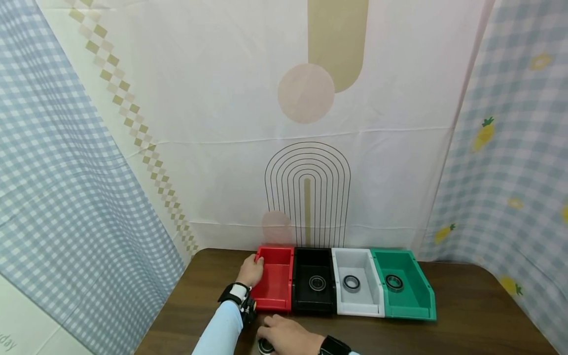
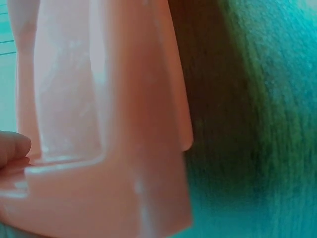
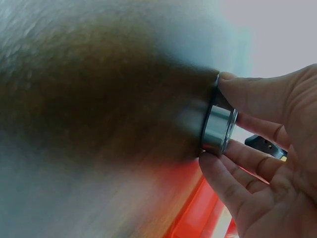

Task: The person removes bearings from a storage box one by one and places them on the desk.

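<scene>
My left hand (image 1: 251,271) grips the left rim of a red bin (image 1: 274,276), with the thumb over the edge. In the left wrist view, the wall of the red bin (image 2: 143,119) fills the middle and the thumb shows at the left edge. Near the table's front edge, my right hand (image 1: 290,335) pinches a ball bearing (image 1: 266,346). The right wrist view shows this bearing (image 3: 218,126) on its edge between thumb and fingers, its metal outer ring facing the camera. Whether it touches the table I cannot tell.
Right of the red bin stand a black bin (image 1: 313,304), a white bin (image 1: 360,308) and a green bin (image 1: 410,312), side by side. One bearing lies in each: black's (image 1: 317,283), white's (image 1: 351,283), green's (image 1: 394,282). The wooden table (image 1: 470,315) meets a hanging cloth (image 1: 222,197) behind.
</scene>
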{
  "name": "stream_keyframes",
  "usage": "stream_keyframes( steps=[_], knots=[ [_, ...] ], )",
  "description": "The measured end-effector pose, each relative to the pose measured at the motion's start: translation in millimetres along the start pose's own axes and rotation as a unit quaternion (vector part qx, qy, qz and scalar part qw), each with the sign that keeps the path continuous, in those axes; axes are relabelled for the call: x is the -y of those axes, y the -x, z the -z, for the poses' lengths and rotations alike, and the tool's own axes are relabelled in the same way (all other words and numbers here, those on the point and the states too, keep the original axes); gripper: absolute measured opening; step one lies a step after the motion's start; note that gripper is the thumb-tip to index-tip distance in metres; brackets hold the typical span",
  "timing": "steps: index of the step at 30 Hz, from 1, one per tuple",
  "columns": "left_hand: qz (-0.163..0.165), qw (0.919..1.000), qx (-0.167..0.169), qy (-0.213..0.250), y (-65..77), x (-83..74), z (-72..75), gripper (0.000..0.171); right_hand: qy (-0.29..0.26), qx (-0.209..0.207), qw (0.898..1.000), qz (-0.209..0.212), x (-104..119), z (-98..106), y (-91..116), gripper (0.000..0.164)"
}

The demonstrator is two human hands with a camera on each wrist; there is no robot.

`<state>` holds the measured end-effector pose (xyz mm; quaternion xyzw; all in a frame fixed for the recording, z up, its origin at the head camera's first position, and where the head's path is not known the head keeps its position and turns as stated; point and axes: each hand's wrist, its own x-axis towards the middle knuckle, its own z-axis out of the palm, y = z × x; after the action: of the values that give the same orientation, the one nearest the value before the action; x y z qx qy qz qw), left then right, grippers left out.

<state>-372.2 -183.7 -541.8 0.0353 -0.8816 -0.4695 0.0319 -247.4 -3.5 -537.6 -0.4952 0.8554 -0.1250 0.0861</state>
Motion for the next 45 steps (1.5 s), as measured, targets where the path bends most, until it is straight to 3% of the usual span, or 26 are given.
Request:
stream_keyframes(
  steps=[20,31,38,42,45],
  knots=[
    [0.02,0.9998,-0.005,0.004,-6.5,5.1,-2.7,0.026,0.016,-0.039,0.999,0.012,-5.1,-11.5,-1.1,0.037],
    [0.018,0.9998,-0.011,0.005,-6.0,4.3,-3.8,0.025,-0.018,-0.016,1.0,-0.009,-2.6,-6.4,0.8,0.04],
    [0.017,0.9997,-0.009,0.018,-4.9,3.0,-7.5,0.028,0.006,-0.011,1.0,0.004,-5.9,-4.3,5.8,0.044],
    [0.022,0.9994,-0.007,0.027,-2.1,3.3,-5.3,0.031,0.006,-0.008,1.0,0.0,-5.8,-1.8,9.9,0.054],
    [0.02,0.9995,-0.009,0.021,-1.5,2.3,0.7,0.032,-0.011,-0.014,1.0,-0.012,-5.5,3.7,13.6,0.052]
  ],
)
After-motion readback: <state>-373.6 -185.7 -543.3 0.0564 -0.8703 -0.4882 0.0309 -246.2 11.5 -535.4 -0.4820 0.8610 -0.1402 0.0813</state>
